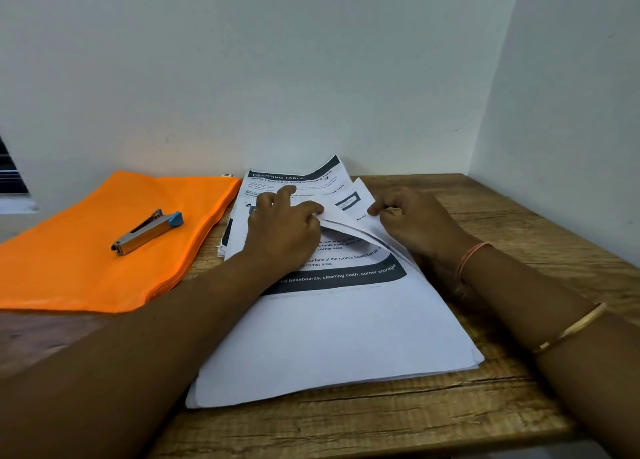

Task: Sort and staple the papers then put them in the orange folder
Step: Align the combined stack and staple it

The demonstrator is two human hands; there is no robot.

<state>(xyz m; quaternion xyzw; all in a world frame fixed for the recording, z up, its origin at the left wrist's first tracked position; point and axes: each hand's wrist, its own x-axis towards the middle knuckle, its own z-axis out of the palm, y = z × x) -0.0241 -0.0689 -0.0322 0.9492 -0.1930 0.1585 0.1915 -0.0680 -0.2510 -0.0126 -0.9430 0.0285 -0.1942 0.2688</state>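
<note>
A stack of printed white papers (332, 334) lies on the wooden table (519, 237) in front of me. My left hand (284, 230) rests on the stack, and its thumb and fingers pinch the raised edge of the upper sheets. My right hand (412, 219) pinches the right edge of a few sheets and lifts them, so they arch above the stack. The orange folder (86, 251) lies flat to the left of the papers. A silver stapler (147, 232) with a blue end lies on top of the folder.
A white wall stands close behind the table and another on the right. The folder hangs a little over the table's left side. A dark window edge (10, 168) shows at the far left. Bare wood lies to the right of the papers.
</note>
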